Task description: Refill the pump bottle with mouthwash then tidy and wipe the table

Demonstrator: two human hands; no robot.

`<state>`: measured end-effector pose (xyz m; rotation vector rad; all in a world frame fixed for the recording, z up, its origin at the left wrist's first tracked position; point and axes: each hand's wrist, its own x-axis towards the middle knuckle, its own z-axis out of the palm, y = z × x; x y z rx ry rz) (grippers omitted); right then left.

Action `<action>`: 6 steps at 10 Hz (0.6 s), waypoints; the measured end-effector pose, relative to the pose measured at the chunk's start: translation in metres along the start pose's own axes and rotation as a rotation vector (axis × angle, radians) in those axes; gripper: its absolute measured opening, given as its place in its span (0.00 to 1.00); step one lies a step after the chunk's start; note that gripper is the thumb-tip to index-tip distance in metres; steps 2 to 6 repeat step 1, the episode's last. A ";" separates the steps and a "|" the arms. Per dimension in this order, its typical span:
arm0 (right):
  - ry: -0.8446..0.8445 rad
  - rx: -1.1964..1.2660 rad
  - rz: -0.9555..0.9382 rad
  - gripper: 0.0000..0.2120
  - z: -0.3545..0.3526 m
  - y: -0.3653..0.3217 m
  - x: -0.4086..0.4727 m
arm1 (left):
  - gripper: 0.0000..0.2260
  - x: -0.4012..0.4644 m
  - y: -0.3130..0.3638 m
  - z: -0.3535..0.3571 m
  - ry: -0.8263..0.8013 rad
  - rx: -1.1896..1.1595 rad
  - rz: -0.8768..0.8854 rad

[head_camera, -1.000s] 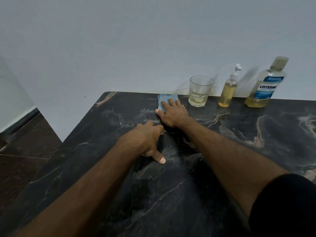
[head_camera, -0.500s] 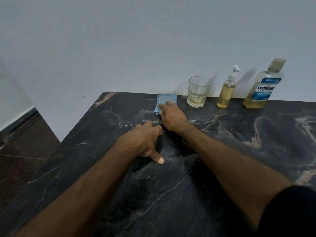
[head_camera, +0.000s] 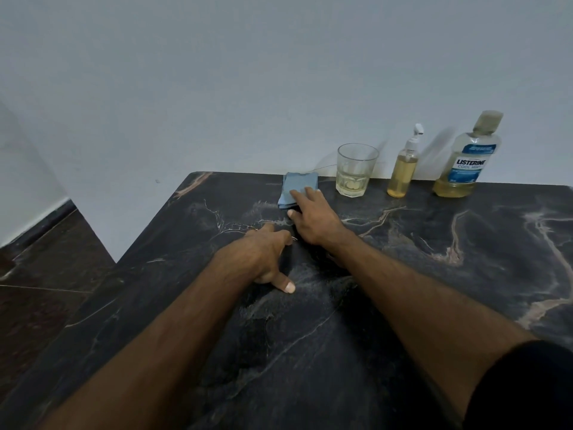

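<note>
- The pump bottle [head_camera: 403, 169] stands upright at the back of the worktop [head_camera: 434, 274], at about one o'clock from my hands, its pump head on and yellow liquid reaching most of the way up. I judge the refill done.
- The mouthwash bottle [head_camera: 468, 159] stands just to its right, capped, with a shallow yellow layer at the bottom.
- The glass [head_camera: 355, 170] stands just to the left of the pump bottle, with a little pale liquid in it.
- The blue cloth [head_camera: 297, 186], folded, lies at twelve o'clock by the wall, near the glass but not touching it.
- My right hand [head_camera: 313, 217] lies flat with its fingertips [head_camera: 299, 193] pressing on the near part of the cloth; the grip is spread open, closed round nothing.
- My left hand [head_camera: 263, 256] rests on the worktop at six o'clock from the cloth, fingers loosely curled, holding nothing.
- Risk: a wide wiping stroke toward three o'clock could knock the glass and spill it, since it stands next to the cloth.
- Risk: with only fingertips on it, the cloth may unfold or slip out from under, leaving streaks.
- Risk: the tall, narrow pump bottle would tip easily if nudged.
- Count: one pump bottle, one mouthwash bottle, one glass, one cloth, two hands.
</note>
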<state>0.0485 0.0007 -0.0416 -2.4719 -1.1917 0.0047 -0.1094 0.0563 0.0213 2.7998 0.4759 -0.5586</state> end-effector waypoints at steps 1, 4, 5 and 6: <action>0.003 0.059 0.043 0.26 -0.008 0.002 -0.032 | 0.39 -0.006 -0.001 0.004 0.026 -0.074 0.017; 0.003 0.059 0.043 0.26 -0.008 0.002 -0.032 | 0.39 -0.006 -0.001 0.004 0.026 -0.074 0.017; 0.003 0.059 0.043 0.26 -0.008 0.002 -0.032 | 0.39 -0.006 -0.001 0.004 0.026 -0.074 0.017; 0.003 0.059 0.043 0.26 -0.008 0.002 -0.032 | 0.39 -0.006 -0.001 0.004 0.026 -0.074 0.017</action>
